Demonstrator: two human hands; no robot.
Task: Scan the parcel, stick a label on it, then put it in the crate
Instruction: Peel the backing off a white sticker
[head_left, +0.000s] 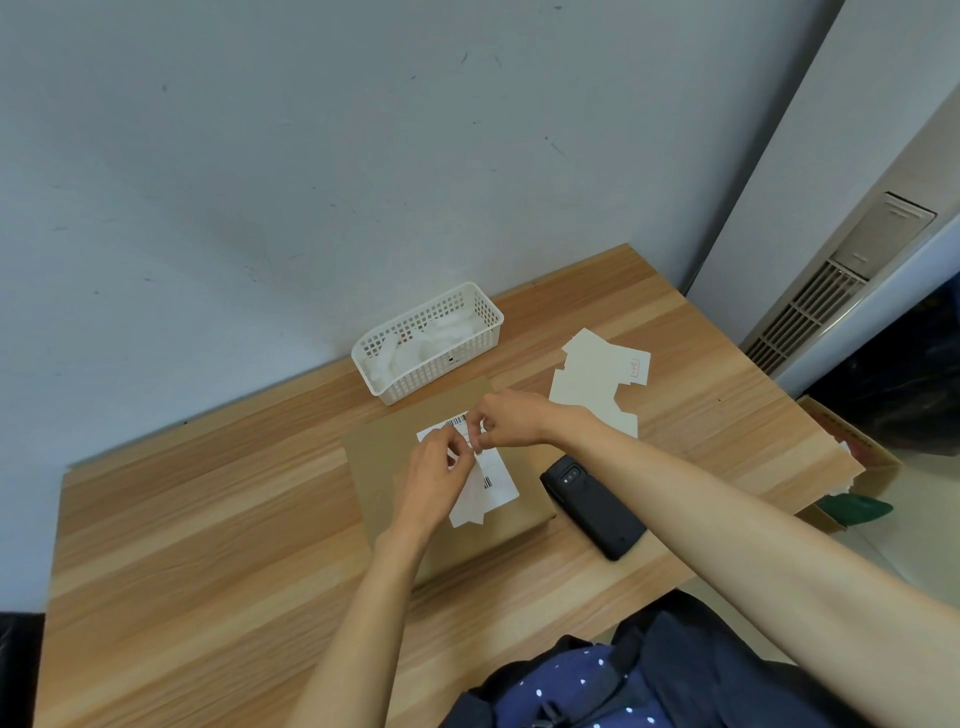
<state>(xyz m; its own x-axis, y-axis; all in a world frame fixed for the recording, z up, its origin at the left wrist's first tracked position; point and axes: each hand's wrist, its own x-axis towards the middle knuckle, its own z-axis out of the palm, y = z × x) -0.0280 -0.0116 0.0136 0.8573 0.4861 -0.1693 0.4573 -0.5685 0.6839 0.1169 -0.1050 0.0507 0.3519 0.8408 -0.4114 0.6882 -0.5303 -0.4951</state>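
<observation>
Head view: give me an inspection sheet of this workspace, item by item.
Surface: wooden table, set against a grey wall.
Job's things: cardboard parcel lying flat; white label on top of it; black scanner beside it, on the table.
Clutter: white basket holding white pieces; loose white sheets.
Hands: left hand and right hand both pinch at the label over the parcel.
Cables: nothing seen.
Surroundings: cardboard box on the floor, right of the table; wall vent.
</observation>
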